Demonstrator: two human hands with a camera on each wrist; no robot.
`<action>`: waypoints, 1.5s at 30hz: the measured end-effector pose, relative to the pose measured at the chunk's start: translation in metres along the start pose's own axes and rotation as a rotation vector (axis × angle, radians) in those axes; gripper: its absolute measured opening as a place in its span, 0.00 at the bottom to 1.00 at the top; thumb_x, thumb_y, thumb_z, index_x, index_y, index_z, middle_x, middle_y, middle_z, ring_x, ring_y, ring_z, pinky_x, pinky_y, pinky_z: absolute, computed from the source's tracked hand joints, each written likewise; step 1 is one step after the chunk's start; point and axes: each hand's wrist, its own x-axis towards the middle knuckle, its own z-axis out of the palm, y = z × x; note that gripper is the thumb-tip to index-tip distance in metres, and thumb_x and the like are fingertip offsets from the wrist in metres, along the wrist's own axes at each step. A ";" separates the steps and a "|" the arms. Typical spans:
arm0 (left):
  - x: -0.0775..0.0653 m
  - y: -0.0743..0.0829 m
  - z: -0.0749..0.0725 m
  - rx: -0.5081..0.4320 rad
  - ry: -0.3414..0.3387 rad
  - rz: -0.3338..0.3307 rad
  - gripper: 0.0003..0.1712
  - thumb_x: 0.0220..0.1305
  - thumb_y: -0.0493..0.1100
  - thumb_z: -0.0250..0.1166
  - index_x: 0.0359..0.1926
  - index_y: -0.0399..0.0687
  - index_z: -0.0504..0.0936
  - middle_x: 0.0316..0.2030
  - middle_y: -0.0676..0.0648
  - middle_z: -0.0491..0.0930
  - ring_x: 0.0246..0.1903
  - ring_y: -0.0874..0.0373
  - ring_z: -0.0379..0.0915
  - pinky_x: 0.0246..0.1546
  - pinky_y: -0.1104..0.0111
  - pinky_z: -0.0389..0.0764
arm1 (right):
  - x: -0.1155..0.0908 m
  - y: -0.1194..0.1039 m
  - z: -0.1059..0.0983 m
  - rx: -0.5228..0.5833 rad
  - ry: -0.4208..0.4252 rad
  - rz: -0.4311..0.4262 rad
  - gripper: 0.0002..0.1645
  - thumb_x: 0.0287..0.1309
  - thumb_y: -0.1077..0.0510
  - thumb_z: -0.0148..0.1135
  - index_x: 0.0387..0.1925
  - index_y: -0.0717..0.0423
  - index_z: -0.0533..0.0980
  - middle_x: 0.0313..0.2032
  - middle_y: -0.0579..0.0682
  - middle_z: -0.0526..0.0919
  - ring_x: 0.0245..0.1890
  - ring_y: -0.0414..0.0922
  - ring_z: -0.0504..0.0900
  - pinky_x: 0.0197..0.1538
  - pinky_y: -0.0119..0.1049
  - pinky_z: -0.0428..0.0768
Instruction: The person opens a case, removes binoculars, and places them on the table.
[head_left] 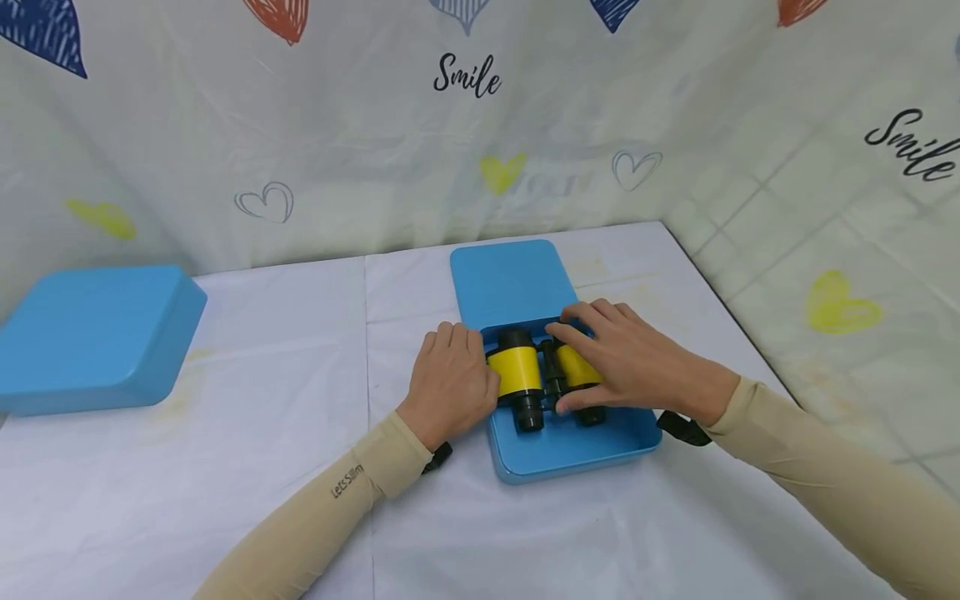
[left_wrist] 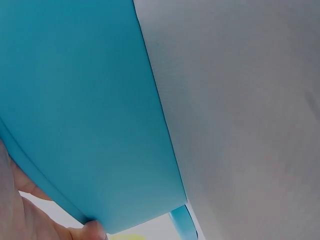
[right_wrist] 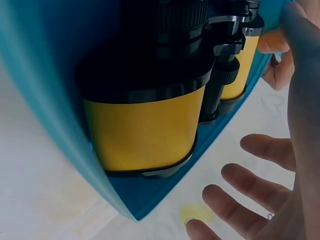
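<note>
Binoculars (head_left: 553, 375) lie in the far part of the open blue case (head_left: 581, 465), their narrow ends toward the wearer and a bare strip of case floor in front of them. Watching from a distance, I judge the step in hand to be handling them inside the case while the left hand (head_left: 453, 379) steadies it. That hand pinches the case's left edge. The right hand (head_left: 637, 358) is spread over the right barrel (head_left: 574, 367), thumb well apart from the fingers; from the head view I can't fairly tell whether the fingertips touch it or only hover. To do this well, I would brace the case lightly, close thumb and fingers evenly round the yellow casing rather than the slim central hinge, and move the pair level so that neither end scrapes the case. Relative to the right hand, the binoculars sit beneath the fingers and left of the palm; relative to the left hand, just to its right, left barrel (head_left: 516, 371) nearest.
</note>
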 end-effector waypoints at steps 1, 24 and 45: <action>0.000 0.000 0.000 -0.001 0.001 0.000 0.13 0.66 0.44 0.54 0.26 0.44 0.68 0.23 0.48 0.58 0.27 0.52 0.56 0.31 0.66 0.54 | 0.000 0.000 0.000 -0.004 -0.006 -0.001 0.61 0.48 0.16 0.64 0.71 0.53 0.71 0.65 0.58 0.74 0.61 0.57 0.74 0.64 0.59 0.76; 0.001 -0.002 -0.002 0.010 -0.017 -0.003 0.13 0.67 0.45 0.55 0.28 0.44 0.69 0.24 0.47 0.60 0.28 0.53 0.56 0.32 0.66 0.54 | 0.016 -0.009 0.003 -0.048 -0.058 -0.077 0.65 0.42 0.14 0.65 0.66 0.58 0.73 0.60 0.56 0.78 0.53 0.53 0.75 0.57 0.51 0.80; 0.001 -0.003 0.000 0.018 0.022 0.009 0.13 0.66 0.45 0.55 0.26 0.45 0.69 0.23 0.48 0.59 0.27 0.54 0.55 0.32 0.67 0.50 | 0.022 -0.012 0.012 -0.075 -0.078 -0.108 0.66 0.41 0.14 0.66 0.66 0.59 0.73 0.60 0.58 0.78 0.52 0.53 0.76 0.58 0.49 0.81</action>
